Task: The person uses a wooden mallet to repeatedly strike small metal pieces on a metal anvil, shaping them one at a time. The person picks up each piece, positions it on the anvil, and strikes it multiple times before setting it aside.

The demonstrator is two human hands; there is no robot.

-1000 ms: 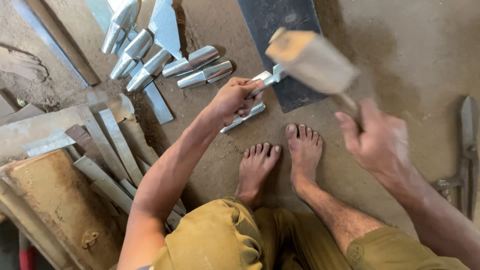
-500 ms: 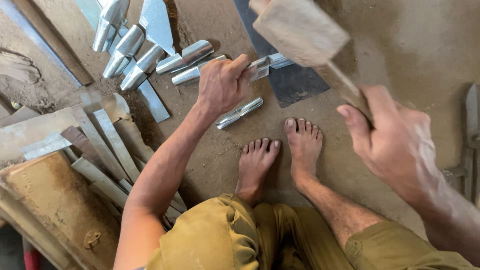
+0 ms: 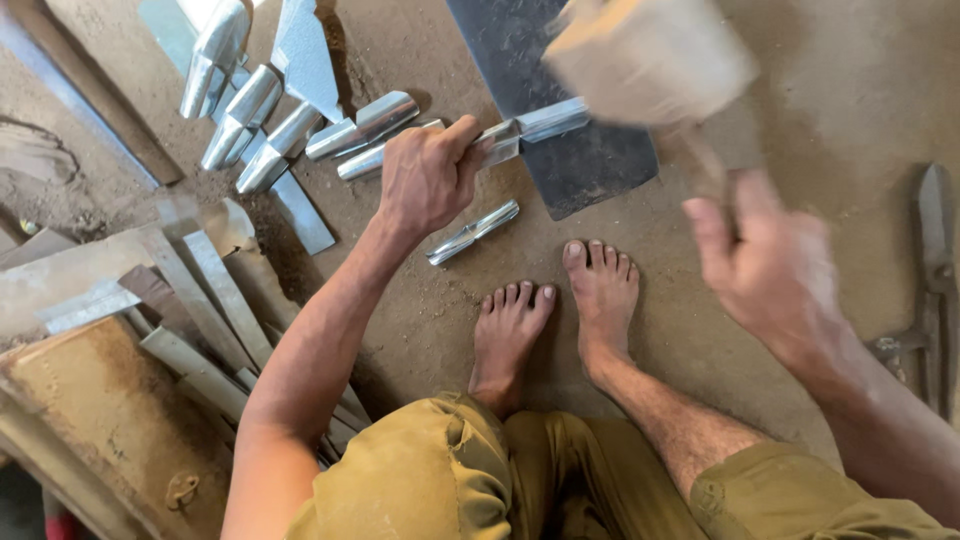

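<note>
My left hand [image 3: 428, 176] grips a folded shiny metal piece [image 3: 535, 124] and holds its free end flat on a dark metal plate [image 3: 590, 170] lying on the dirt floor. My right hand [image 3: 775, 270] is closed on the handle of a wooden mallet [image 3: 650, 60], whose blurred head hangs just above the piece. A second small folded metal piece [image 3: 474, 232] lies on the ground below my left hand, beside my bare feet [image 3: 560, 310].
Several finished shiny metal pieces [image 3: 290, 125] lie in a heap at the upper left. Metal strips and offcuts [image 3: 190, 290] and a rusty box [image 3: 100, 440] sit at the left. Large metal shears [image 3: 930, 290] lie at the right edge.
My left hand has slid the metal piece up onto the dark plate. The mallet has come down from its raised position to just over the piece.
</note>
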